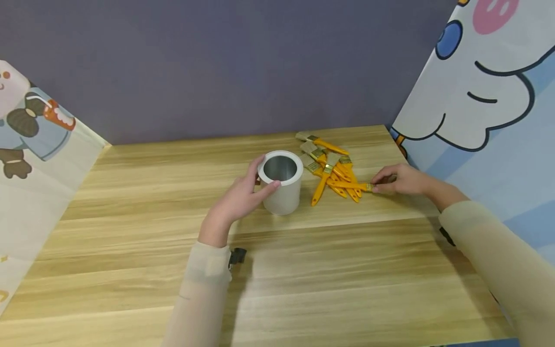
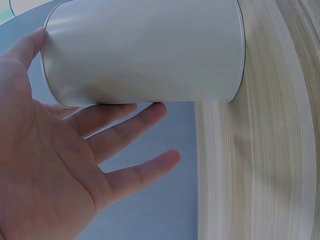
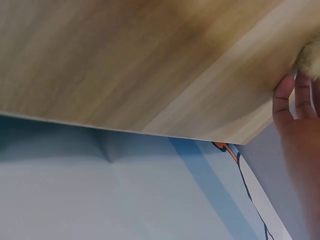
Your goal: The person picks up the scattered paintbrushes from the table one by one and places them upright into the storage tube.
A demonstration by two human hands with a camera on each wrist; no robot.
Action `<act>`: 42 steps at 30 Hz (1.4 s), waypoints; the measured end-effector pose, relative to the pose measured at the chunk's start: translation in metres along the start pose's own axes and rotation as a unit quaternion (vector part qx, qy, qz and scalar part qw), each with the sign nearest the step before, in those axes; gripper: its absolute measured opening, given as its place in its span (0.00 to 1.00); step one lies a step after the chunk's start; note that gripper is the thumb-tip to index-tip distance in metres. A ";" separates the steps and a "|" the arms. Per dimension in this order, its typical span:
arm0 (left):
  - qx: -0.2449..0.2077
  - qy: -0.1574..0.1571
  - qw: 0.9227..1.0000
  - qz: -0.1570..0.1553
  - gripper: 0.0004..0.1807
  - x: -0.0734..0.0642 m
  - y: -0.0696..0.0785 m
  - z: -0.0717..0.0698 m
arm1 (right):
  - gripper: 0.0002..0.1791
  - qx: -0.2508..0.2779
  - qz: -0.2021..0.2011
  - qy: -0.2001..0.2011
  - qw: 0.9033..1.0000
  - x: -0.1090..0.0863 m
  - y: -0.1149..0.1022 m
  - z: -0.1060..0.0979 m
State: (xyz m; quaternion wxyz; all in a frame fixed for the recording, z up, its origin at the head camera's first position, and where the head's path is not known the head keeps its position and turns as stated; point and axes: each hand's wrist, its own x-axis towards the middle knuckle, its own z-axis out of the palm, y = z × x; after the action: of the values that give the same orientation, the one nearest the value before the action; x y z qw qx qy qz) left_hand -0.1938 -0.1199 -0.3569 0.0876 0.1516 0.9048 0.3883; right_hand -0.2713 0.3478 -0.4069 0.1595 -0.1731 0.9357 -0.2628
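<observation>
A white open-topped metal can (image 1: pixel 281 196) stands upright on the wooden table, its grey inside showing. My left hand (image 1: pixel 236 197) holds it from the left, thumb at the near rim and index finger at the far-left rim. In the left wrist view, the middle fingers lie against the can's side (image 2: pixel 150 55) while the little finger stands apart. To the right of the can lies a loose pile of yellow-handled paintbrushes (image 1: pixel 326 176). At the pile's right edge my right hand (image 1: pixel 401 179) pinches one paintbrush (image 1: pixel 353 185) near its bristle end, its handle pointing left across other brushes.
The wooden table (image 1: pixel 143 231) ends at a dark grey-purple back wall (image 1: pixel 217 72). Cartoon-printed panels stand at the left (image 1: pixel 39 144) and right (image 1: pixel 490 96). Near the right wrist, the table's right edge runs beside the printed panel.
</observation>
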 end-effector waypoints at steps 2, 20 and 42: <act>-0.001 0.000 1.000 0.000 0.52 0.000 -0.001 0.000 | 0.18 -0.005 -0.004 -0.001 1.000 0.000 0.001 0.002; 0.008 0.002 1.000 0.003 0.54 0.001 -0.003 0.002 | 0.21 0.018 0.029 0.052 0.998 -0.011 -0.001 -0.006; 0.017 0.005 1.000 0.002 0.54 0.001 -0.002 0.000 | 0.21 0.011 -0.008 0.139 0.990 -0.007 -0.113 -0.094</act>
State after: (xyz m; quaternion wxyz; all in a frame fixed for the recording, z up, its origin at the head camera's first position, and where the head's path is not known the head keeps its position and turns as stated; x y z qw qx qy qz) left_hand -0.1956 -0.1212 -0.3587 0.0801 0.1531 0.9113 0.3737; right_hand -0.2743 0.3007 -0.2674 0.0275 -0.1407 0.9444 -0.2961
